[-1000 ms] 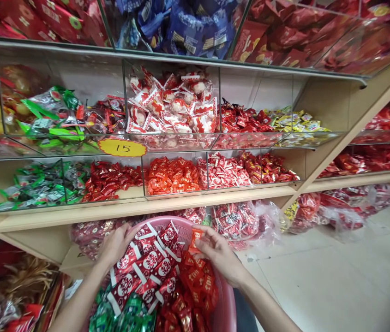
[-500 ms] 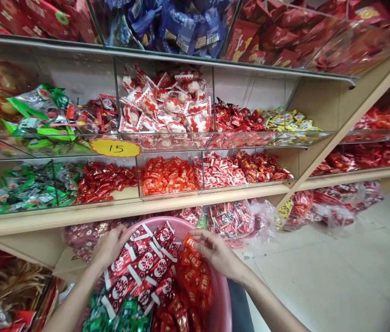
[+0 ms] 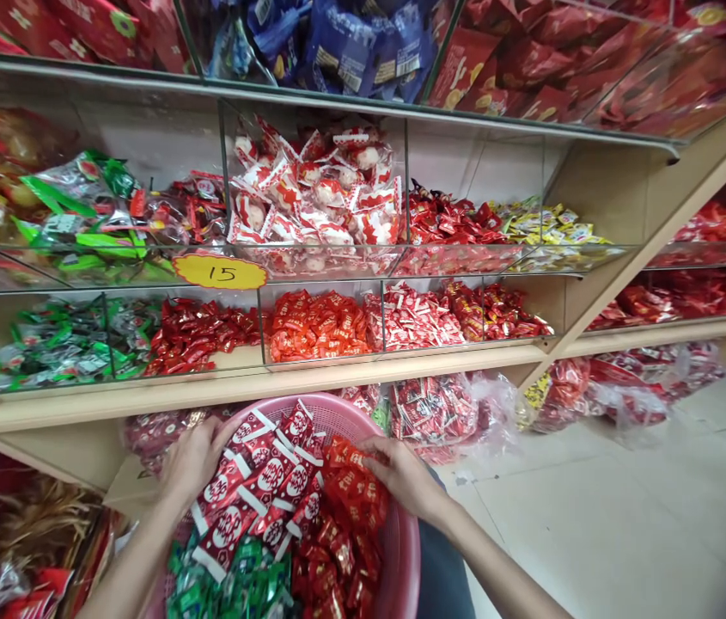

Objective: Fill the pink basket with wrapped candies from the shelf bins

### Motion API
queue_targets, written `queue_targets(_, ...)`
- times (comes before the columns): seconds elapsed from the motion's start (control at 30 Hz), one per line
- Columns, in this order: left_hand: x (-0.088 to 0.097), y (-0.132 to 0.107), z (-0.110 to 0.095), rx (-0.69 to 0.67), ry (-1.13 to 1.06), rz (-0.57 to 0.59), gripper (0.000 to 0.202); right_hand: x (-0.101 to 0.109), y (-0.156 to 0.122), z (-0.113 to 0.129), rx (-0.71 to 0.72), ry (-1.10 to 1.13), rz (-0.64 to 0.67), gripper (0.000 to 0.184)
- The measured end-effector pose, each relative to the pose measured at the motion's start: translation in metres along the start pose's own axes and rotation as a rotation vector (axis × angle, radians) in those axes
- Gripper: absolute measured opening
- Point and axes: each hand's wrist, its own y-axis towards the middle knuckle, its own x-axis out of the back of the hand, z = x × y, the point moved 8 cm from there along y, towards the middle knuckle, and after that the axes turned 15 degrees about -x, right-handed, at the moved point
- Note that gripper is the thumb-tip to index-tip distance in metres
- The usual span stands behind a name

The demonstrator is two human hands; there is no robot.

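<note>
A pink plastic basket point(image 3: 405, 550) sits low in front of me, heaped with wrapped sweets. Long red-and-white packets point(image 3: 259, 481) fill its left, small orange-red packets point(image 3: 353, 494) its right, green ones point(image 3: 234, 580) the near side. My left hand point(image 3: 192, 460) grips the basket's far left rim, fingers curled over it beside the red-and-white packets. My right hand point(image 3: 401, 473) lies on the orange-red packets, fingers bent down into the pile; whether they hold one is hidden.
Sloped glass-fronted shelf bins point(image 3: 324, 322) hold sorted sweets in red, green, white and yellow. A yellow tag reading 15 point(image 3: 219, 272) hangs on the glass. Clear bags of sweets point(image 3: 459, 413) lie under the shelf. Pale tiled floor point(image 3: 626, 507) lies to the right.
My right hand held one orange-red packet above the basket, then came down onto the pile. The left hand has stayed on the rim. The view shifted slightly.
</note>
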Motion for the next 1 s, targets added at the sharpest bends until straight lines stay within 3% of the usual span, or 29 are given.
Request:
queue_targets(0.23, 0.002, -0.001, -0.004, -0.005, 0.006, 0.007, 0.043, -0.008, -0.002, 0.009, 0.057, -0.180, -0.060, 0.025)
queue_targets(0.47, 0.000, -0.001, 0.000, -0.006, 0.018, 0.016, 0.045, 0.008, -0.013, 0.013, 0.083, -0.065, -0.187, 0.024)
queue_targets(0.63, 0.000, -0.001, 0.001, -0.008, 0.022, 0.011, 0.044, 0.024, -0.044, -0.028, -0.096, 0.008, -0.408, 0.036)
queue_targets(0.8, 0.001, 0.001, -0.002, -0.030, 0.022, 0.012, 0.045, -0.009, -0.079, -0.087, -0.392, 0.120, -0.333, 0.068)
queue_targets(0.9, -0.001, 0.004, -0.003, -0.036, 0.015, 0.029, 0.046, -0.026, -0.089, -0.099, -0.419, 0.156, -0.318, 0.077)
queue_targets(1.0, -0.001, 0.006, -0.002, -0.015, 0.005, 0.046, 0.047, -0.030, -0.088, -0.101, -0.401, 0.171, -0.303, 0.077)
